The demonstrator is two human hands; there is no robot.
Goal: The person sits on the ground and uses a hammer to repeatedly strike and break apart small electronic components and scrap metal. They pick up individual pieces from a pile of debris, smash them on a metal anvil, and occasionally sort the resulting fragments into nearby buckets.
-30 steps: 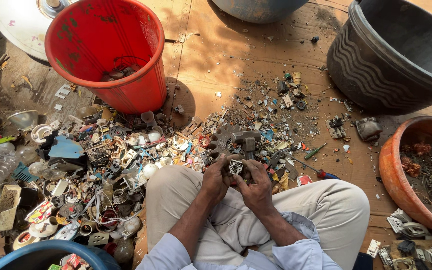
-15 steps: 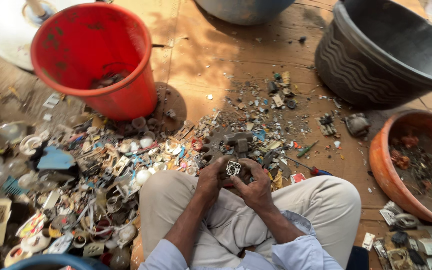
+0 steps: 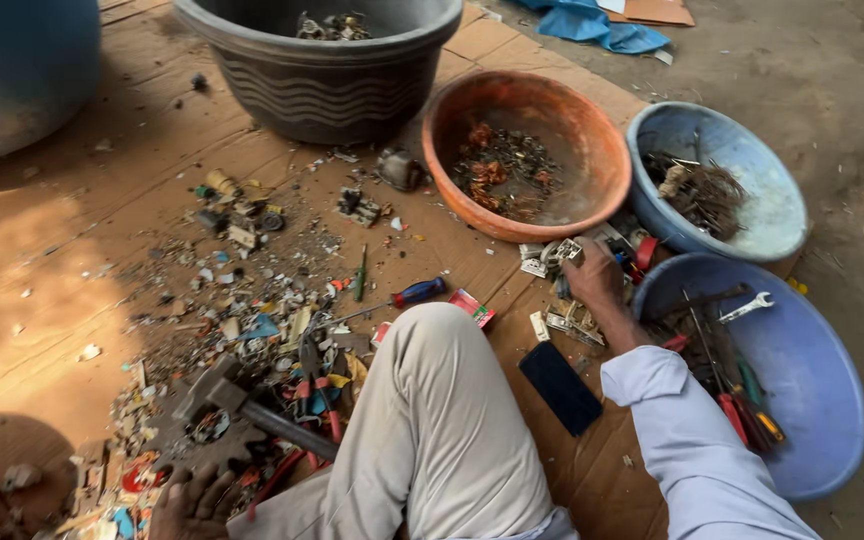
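The right hand reaches out at centre right of the frame, its fingers curled closed around a small pale metal part held just above a cluster of similar scrap pieces on the cardboard sheet; a white sleeve runs from it down to the lower right. The left hand rests at the bottom edge, lower left, fingers bent down onto the litter of scrap, gripping nothing that can be made out. Just above it lies a hammer with a dark handle, and nearby are red-handled pliers. A screwdriver with a blue and red handle lies just above the bent knee in pale trousers, and beside the knee sits a small flat red packet. A dark rectangular phone lies flat on the cardboard between the knee and the sleeve. Just above the right hand stands an orange bowl holding reddish wire scraps. To its right is a light blue bowl with grey tangled pieces, and below that a larger blue basin with a spanner and coloured tool handles. A dark grey ribbed tub stands at the top centre, and a blue drum fills the upper left corner. A crumpled blue sheet lies at the top right.
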